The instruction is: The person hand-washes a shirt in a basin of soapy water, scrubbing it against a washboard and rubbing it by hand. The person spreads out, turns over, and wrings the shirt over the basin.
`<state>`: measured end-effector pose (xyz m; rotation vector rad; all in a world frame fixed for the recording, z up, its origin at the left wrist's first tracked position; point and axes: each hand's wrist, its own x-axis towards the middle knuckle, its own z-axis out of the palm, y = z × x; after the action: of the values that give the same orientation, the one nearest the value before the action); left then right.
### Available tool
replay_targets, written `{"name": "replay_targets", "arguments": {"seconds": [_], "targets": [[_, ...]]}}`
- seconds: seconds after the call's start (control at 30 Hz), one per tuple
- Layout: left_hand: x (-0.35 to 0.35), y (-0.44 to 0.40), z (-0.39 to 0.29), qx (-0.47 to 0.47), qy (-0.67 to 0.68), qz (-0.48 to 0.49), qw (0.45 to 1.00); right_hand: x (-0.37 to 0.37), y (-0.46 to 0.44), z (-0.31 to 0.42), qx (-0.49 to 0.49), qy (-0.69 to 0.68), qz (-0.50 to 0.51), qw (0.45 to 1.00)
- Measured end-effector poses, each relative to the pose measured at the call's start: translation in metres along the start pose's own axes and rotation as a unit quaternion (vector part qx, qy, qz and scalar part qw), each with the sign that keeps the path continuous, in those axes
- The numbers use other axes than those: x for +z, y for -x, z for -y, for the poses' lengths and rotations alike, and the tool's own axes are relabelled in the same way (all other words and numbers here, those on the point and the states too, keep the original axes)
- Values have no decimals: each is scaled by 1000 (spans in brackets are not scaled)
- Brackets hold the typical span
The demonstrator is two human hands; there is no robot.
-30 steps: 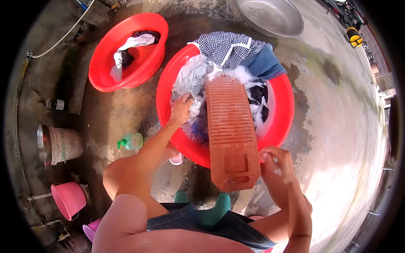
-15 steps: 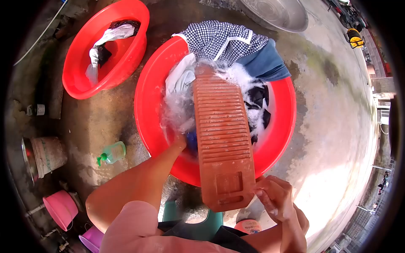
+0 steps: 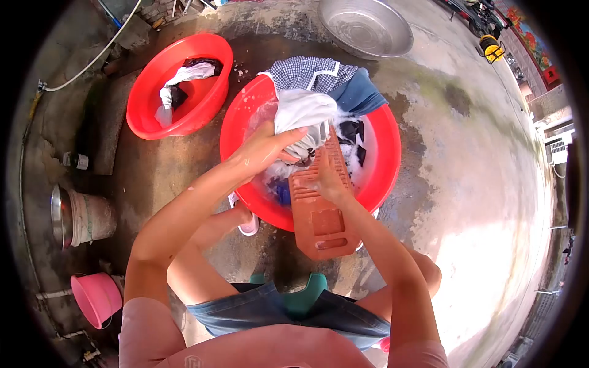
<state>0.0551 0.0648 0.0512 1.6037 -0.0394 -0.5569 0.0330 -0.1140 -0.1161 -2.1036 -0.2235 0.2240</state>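
Observation:
In the head view, my left hand (image 3: pixel 275 147) grips a wet, bunched white garment (image 3: pixel 305 111) above the big red tub (image 3: pixel 391 159). The garment hangs over the upper part of a brown ridged washboard (image 3: pixel 328 222), which leans in the tub with its slotted end over the near rim. Over the ridges, just below the garment, is my right hand (image 3: pixel 330 179), thumb and fingers apart. Whether its fingertips touch the cloth I cannot tell. A checked cloth (image 3: pixel 294 72) and a blue cloth (image 3: pixel 357 92) drape over the far rim. Dark clothes (image 3: pixel 351 131) lie in suds.
A second red tub (image 3: pixel 199 116) with a few clothes stands at the far left. A metal basin (image 3: pixel 368 27) sits beyond the big tub. To the left are a bucket (image 3: pixel 92 216) and a pink bucket (image 3: pixel 98 299). A green stool (image 3: pixel 305 297) is beneath me.
My left hand has come up out of the tub with the white garment. My right hand has left the washboard's lower corner and moved up over its ridges. The view has shifted.

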Motion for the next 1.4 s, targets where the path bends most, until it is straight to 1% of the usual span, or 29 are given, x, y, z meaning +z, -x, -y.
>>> {"name": "replay_targets", "arguments": {"seconds": [0.07, 0.17, 0.2, 0.23, 0.27, 0.33, 0.37, 0.4, 0.43, 0.47, 0.5, 0.53, 0.63, 0.7, 0.73, 0.77, 0.83, 0.87, 0.9, 0.93, 0.97, 1.0, 1.07, 1.13, 1.2, 1.23, 1.27, 1.33, 1.4], "targets": [[12, 21, -19, 22, 161, 45, 986, 28, -33, -48, -107, -86, -24, 990], [-21, 11, 22, 60, 311, 169, 933, -2, -34, -70, -99, -6, -93, 991], [-38, 4, 52, 76, 348, 218, 909, -46, -16, -28, 81, -122, 70, 987], [-45, -4, 79, 5, 362, 174, 916, -46, -13, -74, 72, -349, 72, 932], [-47, -14, 107, -65, 373, 131, 916, -50, -11, -102, 66, -287, 83, 952], [-28, -44, 168, -187, 83, 66, 977, -51, -6, -124, 64, -163, 80, 981], [-6, -64, 180, -169, -1, 89, 982, -50, -6, -122, 70, -100, 65, 990], [4, -88, 207, -170, -234, 87, 953, -50, -5, -119, 77, -37, 51, 995], [23, -105, 234, -31, -346, -38, 937, -48, -12, -123, 71, 0, 29, 997], [41, -121, 243, -22, -356, -120, 927, -43, -19, -126, 65, 36, 8, 997], [60, -136, 250, -15, -363, -199, 910, -20, -25, -143, 80, 190, -77, 976], [71, -141, 253, -9, -370, -274, 887, -7, -24, -140, 88, 169, -81, 978], [87, -128, 250, -28, -362, -213, 907, 17, -11, -122, 68, 191, -114, 973], [99, -88, 257, 74, -371, -227, 897, 30, 27, -100, 29, 222, -142, 964], [105, -73, 254, 84, -388, -233, 888, 35, 39, -95, 24, 197, -141, 970], [103, -78, 262, 66, -408, -218, 884, 42, 37, -101, -9, 281, -167, 945], [92, -112, 283, 89, -418, -216, 878, 38, -11, -131, -20, 291, -168, 942], [80, -146, 293, 124, -406, -229, 876, 34, -46, -154, -13, 303, -99, 948], [64, -178, 283, 48, -411, -155, 897, 35, -81, -162, -19, 320, -150, 935], [47, -208, 270, -22, -413, -84, 907, 30, -108, -161, 49, 337, -122, 932], [36, -224, 264, 56, -416, -135, 897, 24, -124, -154, 136, 314, -69, 937], [29, -227, 257, 129, -416, -183, 881, 18, -125, -148, 87, 335, -105, 932], [32, -199, 258, 68, -449, -219, 864, 11, -108, -144, 3, 372, -169, 913], [55, -156, 268, 29, -393, -267, 879, 19, -60, -134, 68, 225, -174, 956], [87, -109, 264, 94, -315, -302, 895, 36, -9, -102, 78, 191, -182, 962], [100, -92, 258, 53, -303, -288, 907, 44, 1, -95, 71, 214, -180, 958], [101, -89, 272, 85, -329, -277, 899, 48, -8, -107, 81, 224, -164, 957], [82, -135, 284, 99, -368, -258, 888, 51, -39, -142, 95, 242, -121, 958], [47, -195, 290, 157, -341, -164, 912, 35, -105, -153, 170, 207, -91, 959]]}}
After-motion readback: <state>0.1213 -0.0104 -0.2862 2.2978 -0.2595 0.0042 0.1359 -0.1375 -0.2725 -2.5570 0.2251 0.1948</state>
